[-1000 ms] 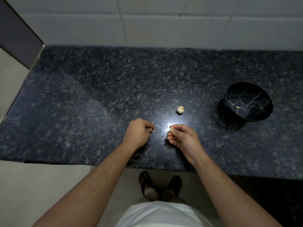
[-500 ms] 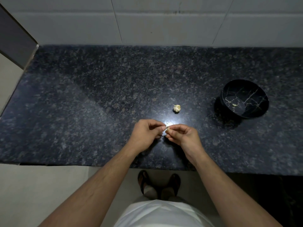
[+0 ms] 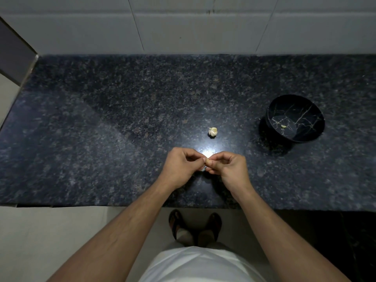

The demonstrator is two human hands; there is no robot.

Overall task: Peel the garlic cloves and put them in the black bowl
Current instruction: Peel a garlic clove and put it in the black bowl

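One dark speckled stone counter (image 3: 101, 123) runs along a wall of pale tiles (image 3: 183, 25); its polished top shows a bright glare near the hands. Pale floor (image 3: 40, 241) lies below its front edge. A round black bowl (image 3: 313, 135) with thin light veining sits at the right, tilted, holding one small peeled clove (image 3: 283, 126). A whitish garlic piece (image 3: 212, 131) lies on the counter, apart from the bowl. Left hand (image 3: 179, 169) and right hand (image 3: 230, 169) meet fingertip to fingertip, both pinching a small clove (image 3: 207, 161).
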